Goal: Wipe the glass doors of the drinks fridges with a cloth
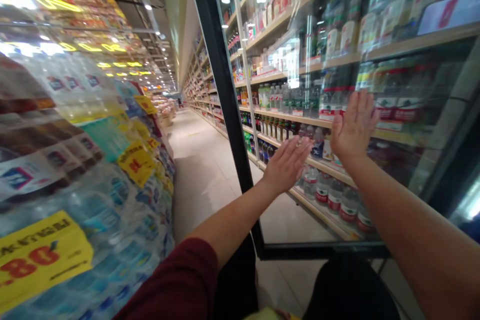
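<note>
door (231, 110): top cut off | price sign (45, 262): cropped left | bottles (107, 205): blurred

1. Left sleeve (176, 280): dark maroon, plain cloth, its hem near the elbow, to the left of the door frame (318, 251)'s lower corner.
2. Forearms (234, 227) and hands (352, 130): bare, the hands above the door frame's bottom bar.
3. Legwear (348, 290): plain matte black, one rounded part directly below that bar.
</note>
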A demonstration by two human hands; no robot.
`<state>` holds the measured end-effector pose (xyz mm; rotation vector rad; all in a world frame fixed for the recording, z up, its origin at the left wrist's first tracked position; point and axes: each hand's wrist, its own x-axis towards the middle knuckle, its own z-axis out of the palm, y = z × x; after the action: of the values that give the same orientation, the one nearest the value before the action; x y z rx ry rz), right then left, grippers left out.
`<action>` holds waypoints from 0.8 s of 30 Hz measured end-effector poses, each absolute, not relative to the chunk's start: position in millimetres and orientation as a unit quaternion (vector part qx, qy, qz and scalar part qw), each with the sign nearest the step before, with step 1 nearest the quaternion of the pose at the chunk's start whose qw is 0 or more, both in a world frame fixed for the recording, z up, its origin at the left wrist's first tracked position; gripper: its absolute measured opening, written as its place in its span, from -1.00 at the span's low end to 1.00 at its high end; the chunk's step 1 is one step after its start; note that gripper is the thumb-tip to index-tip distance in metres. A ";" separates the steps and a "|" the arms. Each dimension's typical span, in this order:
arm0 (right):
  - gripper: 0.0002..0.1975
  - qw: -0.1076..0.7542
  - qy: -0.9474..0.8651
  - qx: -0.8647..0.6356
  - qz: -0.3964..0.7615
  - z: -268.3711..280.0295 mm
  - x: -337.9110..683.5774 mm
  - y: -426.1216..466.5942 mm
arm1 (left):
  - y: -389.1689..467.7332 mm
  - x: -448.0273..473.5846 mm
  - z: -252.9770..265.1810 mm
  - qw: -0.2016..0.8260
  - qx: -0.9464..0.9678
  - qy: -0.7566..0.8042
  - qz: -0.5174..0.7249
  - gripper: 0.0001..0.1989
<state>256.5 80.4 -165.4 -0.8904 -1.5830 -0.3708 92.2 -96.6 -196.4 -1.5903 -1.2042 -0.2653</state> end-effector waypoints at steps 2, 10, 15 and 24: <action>-0.15 0.597 -0.688 -0.385 -0.150 -165.2 256.4 82.0 | -98.6 84.4 -201.3 0.525 -0.657 -0.526 -0.130 -0.32; -0.01 0.595 -0.703 -0.372 -0.114 -169.4 259.6 96.6 | -99.2 77.9 -219.6 0.495 -0.652 -0.564 -0.102 -0.29; -0.11 0.622 -0.698 -0.341 -0.102 -174.0 262.4 104.3 | -96.1 73.4 -228.9 0.536 -0.612 -0.565 -0.137 -0.39; -0.25 0.608 -0.678 -0.363 -0.197 -178.1 259.3 92.0 | -182.1 48.6 -168.9 0.600 -0.573 -0.446 -0.337 -0.15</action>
<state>259.3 92.0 -178.1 -0.8384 -1.5656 -0.4549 48.6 -182.1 -168.9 -1.3276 -1.0335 -0.7809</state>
